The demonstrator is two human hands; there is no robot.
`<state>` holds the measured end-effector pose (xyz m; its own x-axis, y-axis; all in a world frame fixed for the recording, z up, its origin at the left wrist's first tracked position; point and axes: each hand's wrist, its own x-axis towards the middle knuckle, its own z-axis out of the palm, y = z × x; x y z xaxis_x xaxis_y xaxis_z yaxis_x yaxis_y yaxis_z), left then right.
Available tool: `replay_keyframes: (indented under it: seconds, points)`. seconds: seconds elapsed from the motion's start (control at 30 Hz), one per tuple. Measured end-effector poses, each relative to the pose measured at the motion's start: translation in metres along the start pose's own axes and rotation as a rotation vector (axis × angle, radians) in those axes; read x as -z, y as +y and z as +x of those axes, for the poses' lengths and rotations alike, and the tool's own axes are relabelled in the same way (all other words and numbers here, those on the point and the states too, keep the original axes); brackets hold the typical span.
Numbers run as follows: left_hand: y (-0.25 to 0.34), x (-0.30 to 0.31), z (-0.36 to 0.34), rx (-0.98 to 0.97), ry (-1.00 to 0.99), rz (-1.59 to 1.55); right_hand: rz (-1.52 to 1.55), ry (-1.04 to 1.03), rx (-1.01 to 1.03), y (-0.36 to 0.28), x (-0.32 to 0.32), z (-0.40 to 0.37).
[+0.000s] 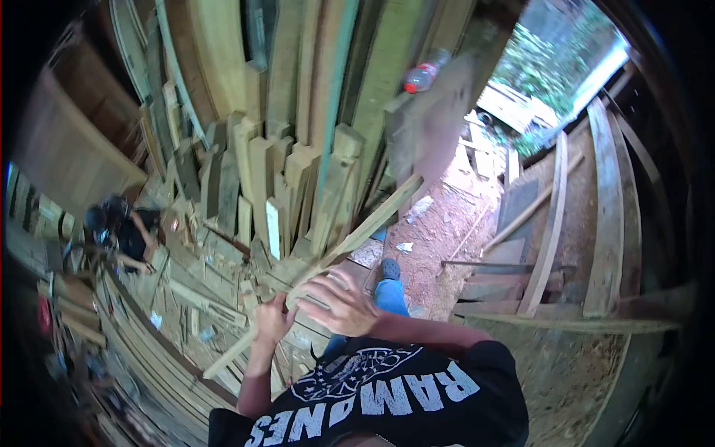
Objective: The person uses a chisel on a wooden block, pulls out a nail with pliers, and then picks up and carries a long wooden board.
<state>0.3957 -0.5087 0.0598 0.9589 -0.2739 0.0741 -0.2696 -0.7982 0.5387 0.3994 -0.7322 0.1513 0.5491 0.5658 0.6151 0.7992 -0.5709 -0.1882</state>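
Note:
A long, narrow wooden strip (376, 221) runs diagonally in front of my body, from the lower left to the upper right. My left hand (274, 322) is closed around it near its middle. Just right of it, my right hand (339, 304) lies over the strip with its fingers bent and somewhat apart; whether it grips the strip is hard to tell, as the fingers are slightly blurred.
Upright boards (298, 74) lean at the back, with shorter wood pieces before them. A plastic bottle (423, 77) rests near a round-edged panel (439, 127). Another person (126, 231) crouches at the left. Curved planks (607, 201) stand at the right; scraps litter the floor.

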Motion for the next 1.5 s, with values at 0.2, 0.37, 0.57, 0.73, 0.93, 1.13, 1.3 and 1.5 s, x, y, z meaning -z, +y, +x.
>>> replay_keyframes:
  seconds: [0.2, 0.37, 0.57, 0.73, 0.93, 1.13, 1.3, 1.5]
  points:
    - [0.026, 0.058, -0.038, 0.169, 0.179, 0.069, 0.184, 0.384, -0.497, -0.018, 0.002, 0.005]
    - [0.025, 0.062, -0.072, 0.135, 0.378, -0.017, 0.47, 0.437, -0.759, -0.016, -0.022, 0.0]
    - [0.015, 0.06, -0.088, 0.12, 0.439, -0.084, 0.736, 0.368, -0.785, -0.029, -0.023, 0.009]
    - [0.014, 0.073, -0.079, 0.071, 0.386, 0.018, 0.846, 0.355, -0.874, -0.036, -0.032, 0.008]
    - [0.025, 0.082, -0.012, -0.133, 0.346, 0.164, 0.937, 0.593, -1.348, 0.006, -0.03, 0.011]
    - [0.064, 0.054, 0.064, -0.252, 0.348, 0.441, 1.432, 0.69, -1.263, 0.082, -0.02, 0.004]
    - [0.075, 0.026, 0.093, -0.213, 0.358, 0.415, 1.658, 0.503, -1.244, 0.14, -0.053, -0.021]
    - [0.082, -0.018, 0.101, 0.0, 0.003, 0.546, 1.838, 0.242, -1.407, 0.168, -0.124, -0.076]
